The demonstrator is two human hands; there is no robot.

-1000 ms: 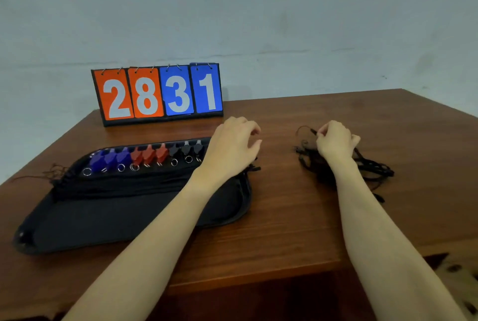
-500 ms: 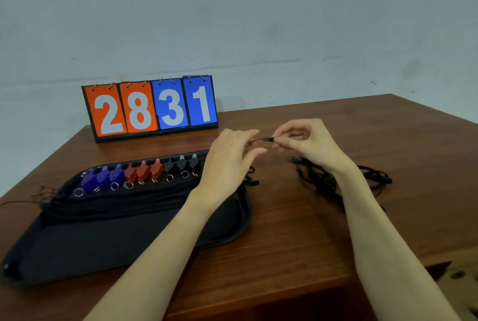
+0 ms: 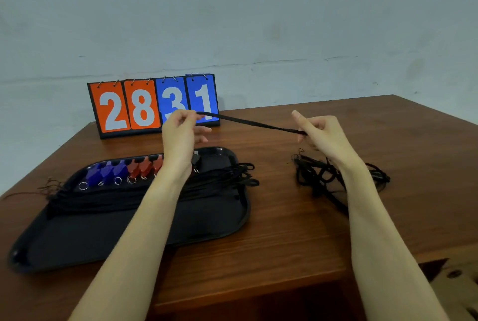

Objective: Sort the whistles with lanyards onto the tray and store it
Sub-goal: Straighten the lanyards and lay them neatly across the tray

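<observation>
Far left, below and left of the left grip: black tray on the wooden tabletop, carrying a row of blue whistles then red whistles, split rings in front, black cords bundled across the tray's middle. Behind the left grip: flip scoreboard reading 2831. Left hand raised above the tray's far edge, thumb and fingertips pinched on one end of a black lanyard. Lanyard stretched nearly taut, sloping slightly down to the right. Right hand pinching the other end, index finger pointing up and free. Below the right grip: loose tangle of black lanyards on the tabletop. Likely step: straightening one lanyard before laying it down. Best done keeping both pinches firm and the cord taut, lowering it alongside the bundled cords without snagging the tangle.
</observation>
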